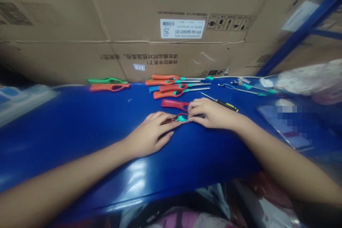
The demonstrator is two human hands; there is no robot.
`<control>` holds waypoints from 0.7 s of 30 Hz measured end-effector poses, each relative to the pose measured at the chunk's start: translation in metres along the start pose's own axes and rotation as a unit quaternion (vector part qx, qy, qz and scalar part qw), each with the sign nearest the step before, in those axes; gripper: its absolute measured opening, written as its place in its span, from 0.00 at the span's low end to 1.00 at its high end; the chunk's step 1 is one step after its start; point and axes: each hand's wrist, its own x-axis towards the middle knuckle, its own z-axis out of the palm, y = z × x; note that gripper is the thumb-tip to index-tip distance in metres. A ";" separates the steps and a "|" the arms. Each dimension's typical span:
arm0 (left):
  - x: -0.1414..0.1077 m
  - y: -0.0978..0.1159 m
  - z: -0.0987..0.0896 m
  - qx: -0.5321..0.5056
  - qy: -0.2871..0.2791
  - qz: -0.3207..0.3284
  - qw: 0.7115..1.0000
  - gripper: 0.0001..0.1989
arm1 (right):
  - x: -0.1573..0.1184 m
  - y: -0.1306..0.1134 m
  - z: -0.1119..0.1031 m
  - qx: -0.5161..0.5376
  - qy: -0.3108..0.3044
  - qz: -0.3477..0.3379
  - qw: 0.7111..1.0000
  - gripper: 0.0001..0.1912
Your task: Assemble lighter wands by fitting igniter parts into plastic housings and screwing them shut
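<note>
On the blue table lies an opened red lighter (182, 118) with a teal part inside, between my hands. My left hand (153, 131) rests over its left end, fingers closed on it. My right hand (204, 113) pinches its right end, where the metal rod begins, partly hidden by my fingers. Just behind it lies a red handle shell (174, 104), its right end touching or passing behind my right fingers. A black and yellow screwdriver (226, 105) is beyond my right hand, its shaft pointing left.
Several orange and red lighters (168, 95) lie in a group behind. Green and red handle shells (108, 87) are at the back left. Metal rods (247, 91) lie back right, near a phone (284, 128). A large cardboard box (133, 14) stands behind the table (88, 131).
</note>
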 end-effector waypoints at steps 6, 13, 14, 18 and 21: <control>0.001 0.001 0.000 0.005 -0.001 -0.005 1.000 0.22 | 0.002 -0.008 0.001 -0.037 -0.004 0.017 0.999 0.08; 0.002 0.001 0.000 -0.003 0.006 -0.005 1.000 0.22 | 0.002 0.003 0.007 -0.033 0.066 0.024 0.997 0.09; 0.002 0.001 0.000 -0.003 0.006 -0.004 1.000 0.22 | 0.002 0.007 0.008 -0.048 0.081 0.041 0.995 0.10; 0.000 -0.001 0.002 -0.010 0.026 0.002 1.000 0.22 | 0.003 0.022 0.013 -0.083 0.095 0.097 0.987 0.08; -0.001 -0.002 0.003 -0.010 0.059 0.003 0.998 0.22 | 0.002 0.026 0.012 -0.063 0.097 0.107 0.988 0.07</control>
